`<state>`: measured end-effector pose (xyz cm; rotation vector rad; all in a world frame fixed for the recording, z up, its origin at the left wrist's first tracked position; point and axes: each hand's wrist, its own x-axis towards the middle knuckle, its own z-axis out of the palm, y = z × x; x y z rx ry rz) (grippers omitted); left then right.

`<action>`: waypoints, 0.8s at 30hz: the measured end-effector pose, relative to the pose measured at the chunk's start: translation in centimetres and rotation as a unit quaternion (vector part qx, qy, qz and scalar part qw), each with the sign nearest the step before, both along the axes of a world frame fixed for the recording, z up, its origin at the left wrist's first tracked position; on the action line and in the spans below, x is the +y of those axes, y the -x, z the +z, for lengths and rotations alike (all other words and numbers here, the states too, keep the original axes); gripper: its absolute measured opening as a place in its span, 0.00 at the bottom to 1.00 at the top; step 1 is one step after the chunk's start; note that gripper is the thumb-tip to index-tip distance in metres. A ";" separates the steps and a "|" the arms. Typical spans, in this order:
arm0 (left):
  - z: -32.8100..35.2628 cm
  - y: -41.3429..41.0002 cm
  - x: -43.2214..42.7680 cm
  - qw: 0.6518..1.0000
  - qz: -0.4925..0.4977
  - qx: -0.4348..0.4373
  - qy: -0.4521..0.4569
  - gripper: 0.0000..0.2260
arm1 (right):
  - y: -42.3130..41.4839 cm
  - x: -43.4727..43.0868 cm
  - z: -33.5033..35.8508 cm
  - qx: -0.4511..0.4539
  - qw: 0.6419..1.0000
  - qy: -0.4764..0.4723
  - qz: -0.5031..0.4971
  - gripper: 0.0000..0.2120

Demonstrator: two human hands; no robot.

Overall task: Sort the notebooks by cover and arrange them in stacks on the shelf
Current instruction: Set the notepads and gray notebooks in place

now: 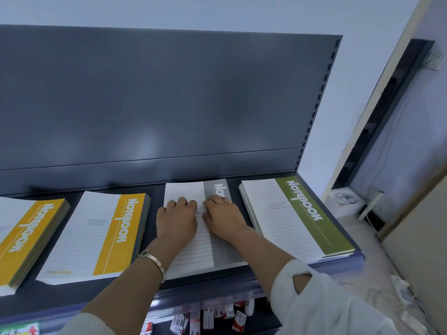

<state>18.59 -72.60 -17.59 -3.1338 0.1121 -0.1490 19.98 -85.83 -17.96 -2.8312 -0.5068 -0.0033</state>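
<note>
A grey-banded notebook point(193, 252) lies flat on the dark shelf point(217, 290), between two stacks. My left hand point(177, 220) and my right hand point(223, 217) both rest palm-down on its cover, side by side, fingers pointing toward the back panel. To the right sits a stack topped by a green-banded notebook point(297, 213). Left of my hands is a stack with a yellow-banded cover point(96, 235), and a second yellow-banded stack point(21, 238) lies at the far left edge.
The shelf's tall dark back panel point(157, 97) rises behind the notebooks. A lower shelf holds several small red-and-white packs point(208, 317). On the floor at right lie a white box point(343, 199) and cables point(399, 291).
</note>
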 end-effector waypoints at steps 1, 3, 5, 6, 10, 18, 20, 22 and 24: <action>0.3 -0.1 -0.2 1.000 0.005 0.013 -0.016 0.14 | -0.2 -0.6 0.3 0.000 1.000 0.005 0.010 0.19; 1.1 -0.3 -1.3 0.999 0.010 0.030 -0.033 0.13 | -0.4 -2.5 0.7 -0.007 1.000 0.014 0.013 0.19; 1.8 -0.5 -3.5 0.999 0.002 0.039 -0.025 0.14 | -0.6 -5.4 1.1 -0.011 1.000 0.024 -0.004 0.20; 2.0 -0.6 -5.1 0.999 -0.006 0.044 -0.010 0.14 | -0.7 -7.1 1.4 -0.016 0.999 0.033 -0.015 0.20; 1.6 -1.5 -11.9 0.992 -0.043 0.066 0.103 0.15 | -0.7 -14.4 1.9 -0.017 0.997 0.054 -0.060 0.21; 0.5 -2.4 -18.8 0.920 0.158 0.142 0.328 0.26 | -0.5 -21.2 0.3 0.046 0.987 -0.010 -0.153 0.26; 0.8 -2.8 -19.2 0.879 0.224 0.136 0.398 0.26 | -0.6 -21.4 -0.1 0.043 0.987 -0.023 -0.151 0.26; 1.1 -3.1 -18.9 0.829 0.271 0.122 0.474 0.22 | -0.4 -21.3 -0.3 0.029 0.987 -0.028 -0.154 0.27; 1.3 -3.4 -18.8 0.775 0.280 0.115 0.555 0.18 | -0.5 -21.5 -0.5 0.020 0.987 -0.036 -0.155 0.27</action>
